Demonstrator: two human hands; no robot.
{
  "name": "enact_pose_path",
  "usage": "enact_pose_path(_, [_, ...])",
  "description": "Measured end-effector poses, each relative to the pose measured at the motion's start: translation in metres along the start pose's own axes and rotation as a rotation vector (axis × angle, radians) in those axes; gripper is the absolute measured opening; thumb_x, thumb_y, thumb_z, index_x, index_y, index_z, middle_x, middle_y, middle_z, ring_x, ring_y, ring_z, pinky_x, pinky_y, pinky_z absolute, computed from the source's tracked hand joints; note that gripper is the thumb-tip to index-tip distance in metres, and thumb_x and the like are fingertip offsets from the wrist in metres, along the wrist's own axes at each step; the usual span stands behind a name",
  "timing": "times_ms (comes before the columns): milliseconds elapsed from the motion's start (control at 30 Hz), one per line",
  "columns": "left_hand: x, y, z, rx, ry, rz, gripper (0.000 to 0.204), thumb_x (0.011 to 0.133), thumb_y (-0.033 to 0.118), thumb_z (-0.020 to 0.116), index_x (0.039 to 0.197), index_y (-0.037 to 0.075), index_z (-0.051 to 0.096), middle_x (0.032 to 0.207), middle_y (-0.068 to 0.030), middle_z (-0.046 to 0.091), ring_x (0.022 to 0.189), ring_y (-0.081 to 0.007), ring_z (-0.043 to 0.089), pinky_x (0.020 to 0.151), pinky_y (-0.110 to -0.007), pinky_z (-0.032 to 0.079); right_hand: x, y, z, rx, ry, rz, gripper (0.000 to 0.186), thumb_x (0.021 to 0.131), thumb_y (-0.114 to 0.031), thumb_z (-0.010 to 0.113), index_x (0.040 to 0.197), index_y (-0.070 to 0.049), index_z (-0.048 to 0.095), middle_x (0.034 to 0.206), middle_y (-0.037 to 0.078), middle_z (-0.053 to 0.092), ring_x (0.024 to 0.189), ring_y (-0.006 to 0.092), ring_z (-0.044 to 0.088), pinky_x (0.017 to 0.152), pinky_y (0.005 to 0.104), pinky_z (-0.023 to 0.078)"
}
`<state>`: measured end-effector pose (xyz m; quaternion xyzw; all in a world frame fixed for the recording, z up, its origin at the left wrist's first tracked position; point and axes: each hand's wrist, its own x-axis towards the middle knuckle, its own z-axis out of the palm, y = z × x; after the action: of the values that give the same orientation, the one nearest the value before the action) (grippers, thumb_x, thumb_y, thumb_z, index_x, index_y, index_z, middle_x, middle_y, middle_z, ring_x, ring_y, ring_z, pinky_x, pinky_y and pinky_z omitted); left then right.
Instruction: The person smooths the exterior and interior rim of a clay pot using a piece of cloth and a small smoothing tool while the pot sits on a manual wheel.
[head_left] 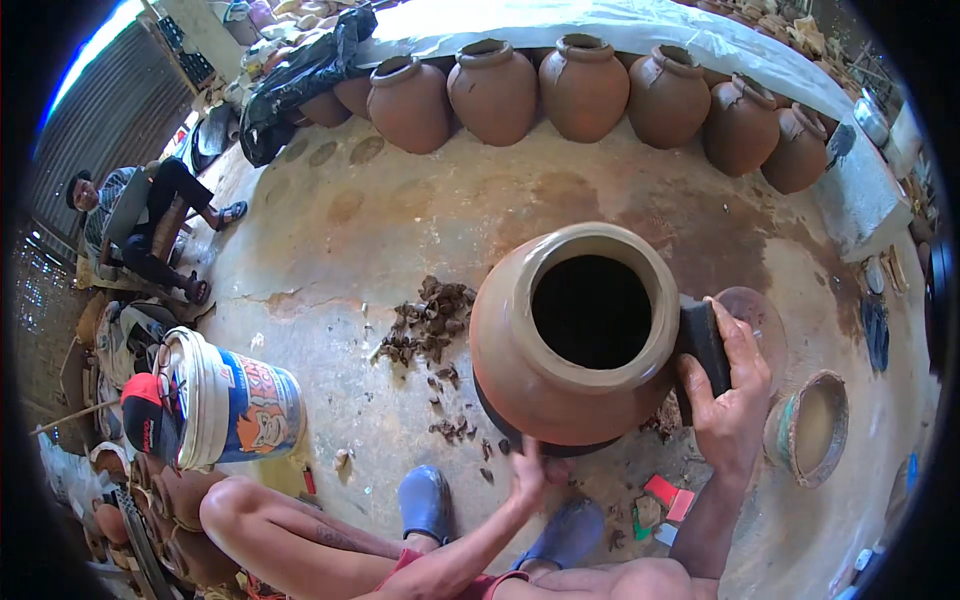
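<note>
White bucket as landmark, blue-and-orange label around its side, large pale lettering above an orange cartoon figure, smaller label print unreadable, red-and-black cap-like item against the bucket's left side, light lettering running lengthwise along it.

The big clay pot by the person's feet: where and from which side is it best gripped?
Probably hold the pot by its rounded belly, palms coming from left and right, since it bulges wider than the rim. The right hand holds a black block at the right.
</note>
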<state>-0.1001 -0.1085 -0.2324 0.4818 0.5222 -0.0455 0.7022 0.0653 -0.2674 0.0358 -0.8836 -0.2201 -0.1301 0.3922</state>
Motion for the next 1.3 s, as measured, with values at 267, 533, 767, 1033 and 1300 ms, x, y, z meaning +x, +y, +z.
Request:
enact_pose_path(267, [0.110, 0.046, -0.104, -0.088, -0.109, 0.140, 0.046, 0.110, 0.046, 0.054, 0.136, 0.008, 0.057, 0.119, -0.0096, 0.071, 0.105, -0.0233, 0.071, 0.084, -0.043, 0.059, -0.014, -0.019, 0.013, 0.073, 0.052, 0.007, 0.058, 0.086, -0.005, 0.078, 0.143, -0.004, 0.064, 0.126, 0.019, 0.068, 0.116, 0.0382, 0.068, 0.102, 0.0458, 0.053])
enact_pose_path(533, [-0.004, -0.017, -0.043, 0.028, -0.329, -0.246, 0.068, 0.109, 0.063, 0.048, 0.139, 0.002, 0.058, 0.122, -0.0195, 0.073, 0.090, -0.0235, 0.075, 0.062, -0.034, 0.058, -0.037, -0.008, 0.016, 0.082, 0.088, 0.084, 0.061, 0.086, -0.007, 0.081, 0.144, -0.003, 0.063, 0.127, 0.021, 0.067, 0.117, 0.0400, 0.067, 0.102, 0.0470, 0.054])
enact_pose_path(767, [0.136, 0.066, -0.131, -0.298, -0.243, 0.422, 0.052, 0.110, 0.038, 0.054, 0.147, 0.001, 0.056, 0.133, -0.0163, 0.069, 0.107, -0.0272, 0.075, 0.082, -0.037, 0.064, -0.049, -0.004, 0.028, 0.221, 0.194, 0.017, 0.062, 0.085, -0.011, 0.083, 0.143, -0.003, 0.062, 0.127, 0.024, 0.066, 0.116, 0.0430, 0.067, 0.100, 0.0487, 0.055])
enact_pose_path(1033, [0.008, -0.020, -0.044, -0.133, -0.342, -0.288, 0.059, 0.112, 0.052, 0.049, 0.142, 0.001, 0.051, 0.123, -0.0239, 0.071, 0.086, -0.0294, 0.076, 0.063, -0.039, 0.061, -0.071, 0.016, 0.036, 0.226, 0.236, 0.069, 0.057, 0.087, -0.008, 0.081, 0.141, -0.001, 0.061, 0.129, 0.025, 0.065, 0.118, 0.0448, 0.066, 0.102, 0.0478, 0.054])
enact_pose_path(1300, [0.076, 0.034, -0.070, 0.093, 0.015, 0.144, 0.062, 0.109, 0.055, 0.051, 0.141, 0.002, 0.053, 0.115, -0.0169, 0.072, 0.086, -0.0257, 0.073, 0.060, -0.037, 0.058, -0.086, 0.020, 0.055, 0.324, 0.309, 0.146, 0.055, 0.089, -0.007, 0.080, 0.140, 0.000, 0.061, 0.131, 0.024, 0.065, 0.118, 0.0406, 0.067, 0.104, 0.0449, 0.052])
